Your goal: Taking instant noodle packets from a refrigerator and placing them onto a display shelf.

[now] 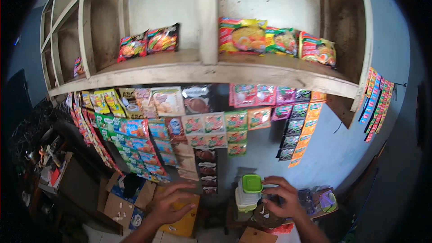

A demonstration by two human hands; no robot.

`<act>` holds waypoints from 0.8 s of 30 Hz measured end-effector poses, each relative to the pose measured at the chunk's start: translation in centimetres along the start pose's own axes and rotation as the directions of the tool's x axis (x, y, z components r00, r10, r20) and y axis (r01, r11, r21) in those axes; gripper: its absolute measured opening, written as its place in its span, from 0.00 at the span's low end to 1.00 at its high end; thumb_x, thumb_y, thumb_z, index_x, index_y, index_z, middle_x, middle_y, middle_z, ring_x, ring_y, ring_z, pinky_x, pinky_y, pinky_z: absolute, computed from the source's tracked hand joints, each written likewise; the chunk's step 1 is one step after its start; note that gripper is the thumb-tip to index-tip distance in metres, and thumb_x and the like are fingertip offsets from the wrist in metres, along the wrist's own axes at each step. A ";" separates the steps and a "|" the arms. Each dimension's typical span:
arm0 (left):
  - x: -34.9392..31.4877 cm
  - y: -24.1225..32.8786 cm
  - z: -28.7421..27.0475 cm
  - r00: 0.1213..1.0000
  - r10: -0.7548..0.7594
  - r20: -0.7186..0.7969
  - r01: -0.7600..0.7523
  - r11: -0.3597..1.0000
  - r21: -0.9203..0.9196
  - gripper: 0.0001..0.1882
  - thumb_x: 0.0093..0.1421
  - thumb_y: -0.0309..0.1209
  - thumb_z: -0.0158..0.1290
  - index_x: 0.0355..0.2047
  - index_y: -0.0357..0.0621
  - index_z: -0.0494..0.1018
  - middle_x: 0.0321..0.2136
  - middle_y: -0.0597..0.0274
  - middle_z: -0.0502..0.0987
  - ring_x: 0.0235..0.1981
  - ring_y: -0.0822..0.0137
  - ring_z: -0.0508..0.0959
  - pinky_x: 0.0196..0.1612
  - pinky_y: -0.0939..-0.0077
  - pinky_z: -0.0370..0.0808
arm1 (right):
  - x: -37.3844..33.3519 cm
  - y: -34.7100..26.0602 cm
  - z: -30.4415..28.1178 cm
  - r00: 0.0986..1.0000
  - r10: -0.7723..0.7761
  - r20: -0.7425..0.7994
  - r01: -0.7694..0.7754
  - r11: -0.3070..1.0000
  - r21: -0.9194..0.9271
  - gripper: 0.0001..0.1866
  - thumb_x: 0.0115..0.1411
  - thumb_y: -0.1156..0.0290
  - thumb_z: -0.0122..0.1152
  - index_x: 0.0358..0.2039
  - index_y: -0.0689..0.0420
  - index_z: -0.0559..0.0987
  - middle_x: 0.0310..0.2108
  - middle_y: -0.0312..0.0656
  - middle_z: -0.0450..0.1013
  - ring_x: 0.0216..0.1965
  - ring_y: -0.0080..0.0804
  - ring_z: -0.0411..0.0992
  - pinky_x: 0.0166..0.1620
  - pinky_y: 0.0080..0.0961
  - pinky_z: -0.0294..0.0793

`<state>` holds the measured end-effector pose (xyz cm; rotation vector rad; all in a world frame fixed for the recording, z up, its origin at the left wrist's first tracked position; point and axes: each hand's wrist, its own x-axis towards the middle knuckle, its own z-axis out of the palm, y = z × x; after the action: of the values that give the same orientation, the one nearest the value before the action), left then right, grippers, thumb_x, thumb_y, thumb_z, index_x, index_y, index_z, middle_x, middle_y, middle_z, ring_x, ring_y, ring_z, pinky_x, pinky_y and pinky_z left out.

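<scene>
My right hand [281, 196] rests its fingers against a stack of clear plastic containers [246, 199] topped by a green lid [252, 183], low in the middle of the view. My left hand [171, 201] hovers with spread fingers over a yellow box [183, 225] and holds nothing. Strips of coloured snack and drink sachets [204, 123] hang just above both hands, under a wooden shelf [211, 73].
Instant noodle packets [252, 36] and red snack bags [148, 41] stand on the shelf. More sachet strips [375, 103] hang on the blue wall at right. An open cardboard box [123, 198] sits at lower left, beside cluttered goods [49, 162].
</scene>
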<state>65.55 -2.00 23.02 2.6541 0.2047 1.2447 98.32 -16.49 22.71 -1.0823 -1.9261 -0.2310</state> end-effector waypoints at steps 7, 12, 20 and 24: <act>-20.2 -3.6 2.3 0.605 -0.796 0.010 0.670 0.502 -0.547 0.18 0.57 0.27 0.63 0.47 0.45 0.74 0.55 0.56 0.73 0.56 0.62 0.73 0.55 0.66 0.71 | -7.5 -3.2 20.4 0.728 0.676 0.115 -0.600 0.547 0.584 0.13 0.58 0.76 0.65 0.45 0.57 0.77 0.52 0.44 0.72 0.54 0.36 0.71 0.54 0.33 0.72; -29.4 -3.4 -3.6 0.465 -0.866 0.185 0.786 0.307 -0.536 0.15 0.62 0.26 0.58 0.49 0.46 0.72 0.58 0.57 0.69 0.58 0.63 0.71 0.58 0.64 0.69 | -4.5 -10.5 31.4 0.675 0.553 0.489 -0.736 0.454 0.502 0.17 0.60 0.71 0.65 0.49 0.55 0.75 0.56 0.42 0.69 0.59 0.37 0.67 0.58 0.37 0.70; -46.5 -1.2 -11.4 0.058 -0.998 -0.006 0.599 0.040 -0.800 0.12 0.65 0.28 0.55 0.48 0.39 0.73 0.50 0.61 0.76 0.50 0.69 0.75 0.54 0.72 0.71 | 1.5 -21.6 48.0 0.559 0.165 0.813 -0.748 0.524 0.408 0.20 0.60 0.65 0.66 0.52 0.54 0.73 0.56 0.44 0.69 0.59 0.40 0.66 0.58 0.40 0.69; -50.4 1.6 -15.1 -0.137 -0.988 -0.076 0.555 -0.013 -0.832 0.13 0.66 0.32 0.54 0.49 0.41 0.73 0.51 0.61 0.76 0.50 0.68 0.76 0.54 0.70 0.71 | 3.7 -25.5 54.5 0.547 -0.102 0.831 -0.613 0.627 0.481 0.22 0.60 0.62 0.66 0.52 0.54 0.73 0.55 0.44 0.69 0.58 0.39 0.67 0.58 0.38 0.68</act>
<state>21.91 -12.23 -4.66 0.7009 1.2820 1.2785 44.90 -0.54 -0.29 -0.9350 -2.1721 1.4204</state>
